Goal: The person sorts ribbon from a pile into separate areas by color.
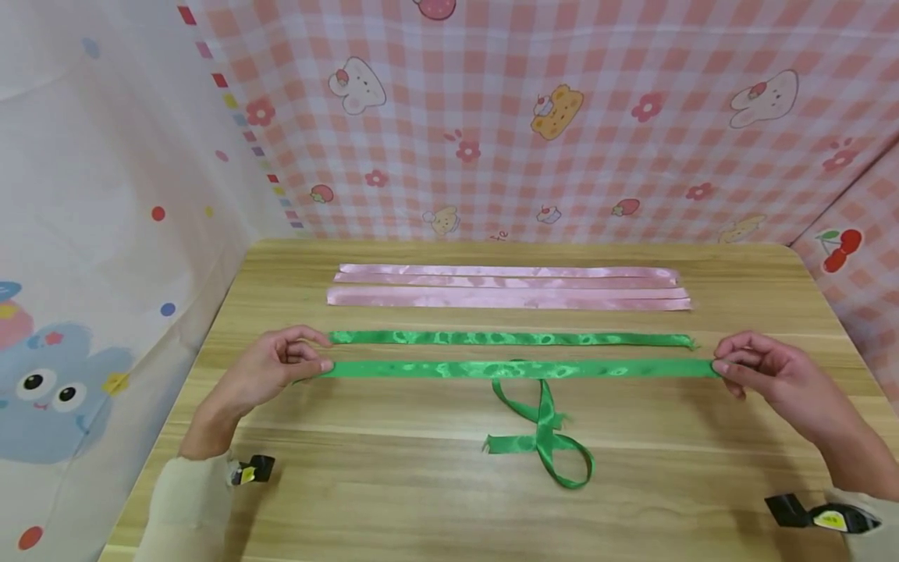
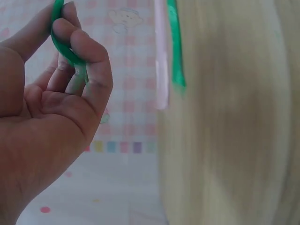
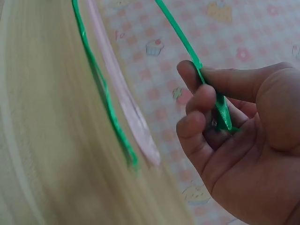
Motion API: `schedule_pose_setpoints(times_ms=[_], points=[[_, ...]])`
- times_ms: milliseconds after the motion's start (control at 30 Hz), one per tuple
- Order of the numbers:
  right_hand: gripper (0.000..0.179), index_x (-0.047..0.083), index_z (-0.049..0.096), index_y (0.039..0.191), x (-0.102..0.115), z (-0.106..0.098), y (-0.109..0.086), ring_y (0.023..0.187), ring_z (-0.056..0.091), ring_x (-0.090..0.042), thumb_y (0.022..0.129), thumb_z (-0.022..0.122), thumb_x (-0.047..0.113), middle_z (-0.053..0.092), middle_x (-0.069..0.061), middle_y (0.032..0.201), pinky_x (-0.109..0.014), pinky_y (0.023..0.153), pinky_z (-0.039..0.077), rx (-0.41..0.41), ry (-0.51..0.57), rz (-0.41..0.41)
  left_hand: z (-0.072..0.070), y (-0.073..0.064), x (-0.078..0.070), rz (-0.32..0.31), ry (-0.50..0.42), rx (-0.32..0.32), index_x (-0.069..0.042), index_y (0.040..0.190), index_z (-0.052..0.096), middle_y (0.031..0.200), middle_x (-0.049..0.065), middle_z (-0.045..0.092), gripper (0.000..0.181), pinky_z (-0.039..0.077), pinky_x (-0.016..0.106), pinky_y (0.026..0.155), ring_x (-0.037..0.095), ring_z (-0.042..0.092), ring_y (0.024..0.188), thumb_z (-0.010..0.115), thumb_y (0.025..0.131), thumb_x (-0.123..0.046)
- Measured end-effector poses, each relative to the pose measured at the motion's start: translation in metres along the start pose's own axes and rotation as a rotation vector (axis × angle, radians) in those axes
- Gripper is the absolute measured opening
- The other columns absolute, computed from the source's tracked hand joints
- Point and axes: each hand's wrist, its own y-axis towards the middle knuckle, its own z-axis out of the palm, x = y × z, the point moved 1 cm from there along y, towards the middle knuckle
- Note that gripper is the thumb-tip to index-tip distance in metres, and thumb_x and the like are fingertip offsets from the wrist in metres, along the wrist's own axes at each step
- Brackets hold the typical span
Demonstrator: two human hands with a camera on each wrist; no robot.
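A green satin ribbon is stretched level between the two hands, raised above the table. My left hand pinches its left end between thumb and fingers; in the left wrist view the ribbon's tail curls over the fingers. At the other end, my right hand pinches the ribbon, and its short tail hangs into the palm in the right wrist view. Another green ribbon lies straight on the table just behind. Nearer the front, a looped green ribbon lies crossed over itself, its upper part behind the stretched one.
Several pink satin ribbons lie side by side toward the back of the wooden table. A pink checked cloth hangs behind the table's far edge, and a white printed cloth hangs on the left.
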Motion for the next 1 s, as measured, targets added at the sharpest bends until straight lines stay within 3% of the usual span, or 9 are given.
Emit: schedule_pose_setpoints(times_ms=[200, 300, 433, 667, 833, 1000], points=[[0.010, 0.002, 0.059, 0.109, -0.017, -0.005, -0.006, 0.068, 0.059, -0.016, 0.100, 0.056, 0.003, 0.067, -0.004, 0.080, -0.028, 0.062, 0.048, -0.037, -0.031, 0.074, -0.004, -0.002, 0.015, 0.027, -0.037, 0.041, 0.003, 0.127, 0.056, 0.095, 0.010, 0.071, 0.040, 0.053, 0.026, 0.074, 0.024, 0.067, 0.084, 0.070, 0.093, -0.013], [0.011, 0.003, 0.058, 0.109, -0.024, -0.007, -0.008, 0.068, 0.060, -0.015, 0.098, 0.059, 0.001, 0.069, -0.002, 0.079, -0.027, 0.062, 0.049, -0.064, -0.012, 0.095, -0.005, -0.002, 0.020, 0.007, -0.045, 0.047, 0.003, 0.127, 0.056, 0.095, 0.010, 0.070, 0.040, 0.053, 0.028, 0.077, 0.024, 0.067, 0.086, 0.070, 0.093, -0.014], [0.013, 0.005, 0.057, 0.107, -0.032, -0.008, -0.010, 0.066, 0.060, -0.014, 0.096, 0.060, -0.002, 0.070, 0.000, 0.079, -0.027, 0.059, 0.048, -0.098, 0.082, 0.100, -0.006, -0.002, 0.024, -0.026, -0.063, 0.037, 0.003, 0.126, 0.056, 0.094, 0.011, 0.070, 0.040, 0.056, 0.034, 0.078, 0.031, 0.069, 0.086, 0.070, 0.093, -0.015], [0.019, 0.005, 0.059, 0.105, -0.042, -0.008, -0.009, 0.065, 0.061, -0.012, 0.095, 0.056, -0.011, 0.072, 0.000, 0.083, -0.026, 0.055, 0.049, -0.093, 0.338, 0.053, -0.009, 0.000, 0.031, -0.024, -0.173, 0.055, 0.010, 0.130, 0.048, 0.096, 0.011, 0.072, 0.038, 0.059, 0.041, 0.081, 0.034, 0.071, 0.087, 0.061, 0.097, -0.003], [0.012, 0.001, 0.055, 0.107, -0.043, -0.010, -0.004, 0.067, 0.062, -0.013, 0.097, 0.056, -0.005, 0.072, -0.003, 0.085, -0.026, 0.057, 0.050, -0.095, 0.341, 0.073, -0.008, 0.007, 0.033, -0.079, -0.204, -0.013, 0.008, 0.129, 0.048, 0.095, 0.004, 0.074, 0.037, 0.059, 0.036, 0.081, 0.024, 0.071, 0.086, 0.062, 0.097, -0.006], [0.015, 0.006, 0.053, 0.107, -0.043, -0.012, 0.009, 0.064, 0.061, -0.011, 0.096, 0.064, 0.006, 0.072, 0.003, 0.079, -0.023, 0.057, 0.052, -0.189, 0.261, 0.175, -0.005, 0.021, 0.032, -0.140, -0.230, -0.124, 0.005, 0.131, 0.046, 0.094, -0.004, 0.072, 0.046, 0.058, 0.031, 0.083, 0.018, 0.071, 0.087, 0.067, 0.096, -0.017]])
